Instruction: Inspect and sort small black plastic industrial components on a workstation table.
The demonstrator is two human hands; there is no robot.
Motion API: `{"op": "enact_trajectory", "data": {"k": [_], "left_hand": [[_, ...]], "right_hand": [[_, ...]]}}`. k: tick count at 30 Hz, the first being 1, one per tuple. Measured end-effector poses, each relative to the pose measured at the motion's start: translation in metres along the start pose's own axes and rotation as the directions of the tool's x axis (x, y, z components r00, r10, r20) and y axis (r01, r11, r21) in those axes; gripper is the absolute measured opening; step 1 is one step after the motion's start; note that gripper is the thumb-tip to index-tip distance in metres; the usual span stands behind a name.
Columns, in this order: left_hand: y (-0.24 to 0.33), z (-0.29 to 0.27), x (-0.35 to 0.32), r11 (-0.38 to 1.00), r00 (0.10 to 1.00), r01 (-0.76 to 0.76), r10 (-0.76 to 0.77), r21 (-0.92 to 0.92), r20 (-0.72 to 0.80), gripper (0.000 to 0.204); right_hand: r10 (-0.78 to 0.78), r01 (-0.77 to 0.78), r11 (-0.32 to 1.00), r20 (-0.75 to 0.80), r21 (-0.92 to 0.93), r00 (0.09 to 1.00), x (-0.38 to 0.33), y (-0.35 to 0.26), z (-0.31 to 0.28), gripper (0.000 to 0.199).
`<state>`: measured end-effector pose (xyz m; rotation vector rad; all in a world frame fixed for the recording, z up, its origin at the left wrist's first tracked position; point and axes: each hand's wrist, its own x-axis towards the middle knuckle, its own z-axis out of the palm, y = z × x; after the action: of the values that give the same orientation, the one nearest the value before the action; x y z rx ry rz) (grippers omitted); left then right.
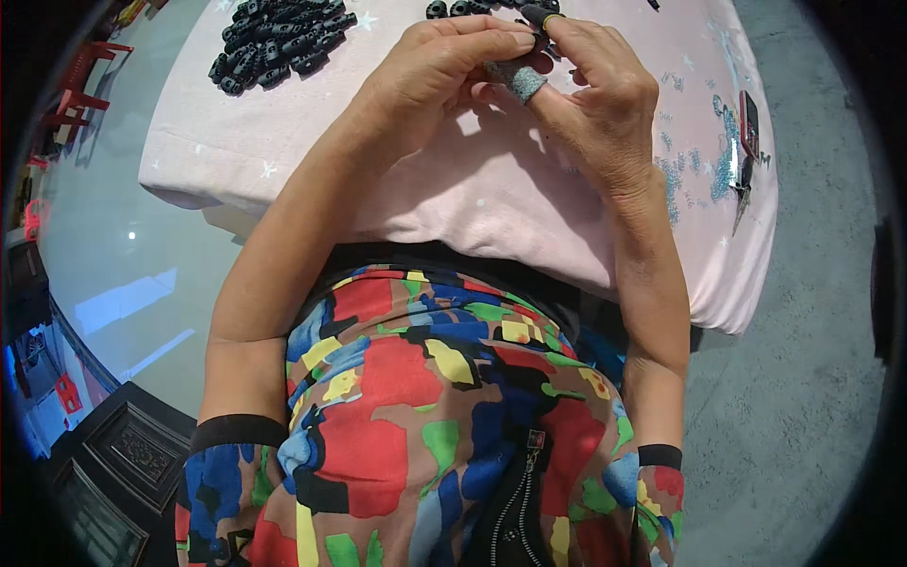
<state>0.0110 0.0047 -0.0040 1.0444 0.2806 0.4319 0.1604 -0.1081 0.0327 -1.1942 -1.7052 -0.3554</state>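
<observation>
Two bare hands meet over a tabletop (453, 198) with a soft pink cloth on it. The cloth has little white stars.

The left hand (430, 80) comes in from the left. Its fingers are curled in, and its fingertips press together around a small black piece (540, 38). The piece is mostly hidden, so I cannot tell its shape well. The right hand (600, 99) comes in from the right. Its finger and thumb pinch the same small black piece from the other side. One finger of the right hand wears a gray finger cover (518, 79). The cover touches the left hand's fingers. The two hands touch each other, and the small black piece sits between them, up above the far part of the cloth.

A pile of black parts (279, 38) lies on the cloth, well off to the left of the hands. A few more black parts (458, 8) lie at the far edge of the cloth, just past the hands.

Near the right edge of the cloth lies a small red and black thing (748, 123). A thin dark tool (742, 194) lies just below it. Shiny blue specks are spread on the cloth near both.

The person wears a top (416, 416) with red, blue, green and yellow patches. The floor (803, 378) on the right is gray.
</observation>
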Motion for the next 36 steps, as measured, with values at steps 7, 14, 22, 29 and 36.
{"op": "enact_trajectory", "data": {"k": [7,14,22,29,36], "left_hand": [[0.004,0.003,-0.003,0.999,0.997,0.006,-0.009,0.034,0.073,0.026],[0.003,0.008,-0.006,0.985,1.0,-0.01,0.008,0.174,0.01,0.028],[0.003,0.014,-0.009,0.965,0.996,-0.045,0.063,0.26,-0.062,0.031],[-0.001,0.008,-0.005,0.942,0.996,-0.065,0.081,0.328,-0.033,0.029],[0.0,0.018,-0.006,0.96,0.995,-0.083,0.092,0.267,-0.023,0.028]], "right_hand": [[0.155,-0.086,0.944,0.2,-0.317,0.968,-0.004,0.0,-0.015,0.043],[0.077,0.031,0.93,0.275,-0.366,0.958,-0.003,0.002,-0.016,0.04],[0.095,0.024,0.921,0.285,-0.388,0.954,-0.007,0.0,-0.013,0.036],[0.07,0.046,0.927,0.293,-0.372,0.954,-0.009,0.001,-0.012,0.037],[0.006,0.085,0.924,0.236,-0.373,0.972,-0.006,0.01,-0.011,0.039]]}}
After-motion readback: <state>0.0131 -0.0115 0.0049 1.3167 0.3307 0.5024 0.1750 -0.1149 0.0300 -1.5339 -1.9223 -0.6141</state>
